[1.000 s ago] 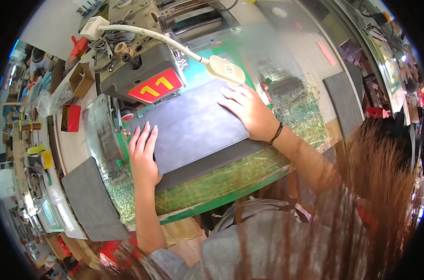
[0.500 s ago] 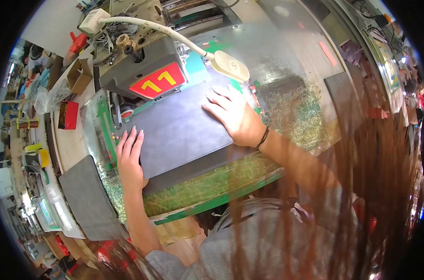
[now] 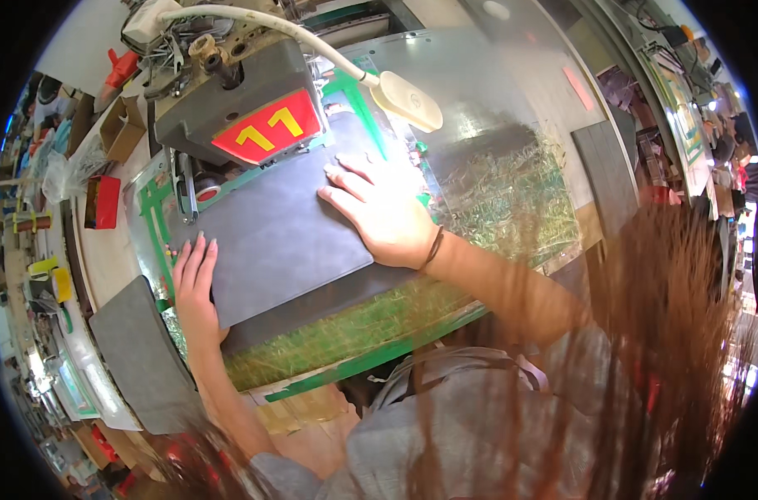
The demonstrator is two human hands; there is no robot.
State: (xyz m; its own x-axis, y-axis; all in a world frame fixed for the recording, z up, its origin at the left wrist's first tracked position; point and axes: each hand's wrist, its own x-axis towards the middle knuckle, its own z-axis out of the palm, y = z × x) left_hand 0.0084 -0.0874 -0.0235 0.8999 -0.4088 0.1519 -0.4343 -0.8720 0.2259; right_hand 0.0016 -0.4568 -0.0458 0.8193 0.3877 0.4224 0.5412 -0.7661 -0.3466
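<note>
A dark grey, leather-like panel (image 3: 271, 221) lies flat on the worktable, its far edge running under the head of a sewing machine (image 3: 229, 104) that bears a red plate. My left hand (image 3: 197, 287) rests at the panel's left edge with fingers stretched out. On the panel's right part, my right hand (image 3: 387, 208) is spread flat, pressing down from above. A dark layer shows beneath the panel's near edge. The needle area is hidden behind the machine head.
A lamp with a white bent neck (image 3: 408, 100) hangs over the table's far side. Similar grey panels lie at left (image 3: 145, 350) and right (image 3: 606, 175). A red box (image 3: 102, 202) stands left of the machine. Green tape (image 3: 371, 379) lines the table's near edge. Hair strands cross the lower right.
Both hands and the panel have slid a little to the left relative to the machine. More green tape shows right of the machine head. The whole view has also shifted slightly.
</note>
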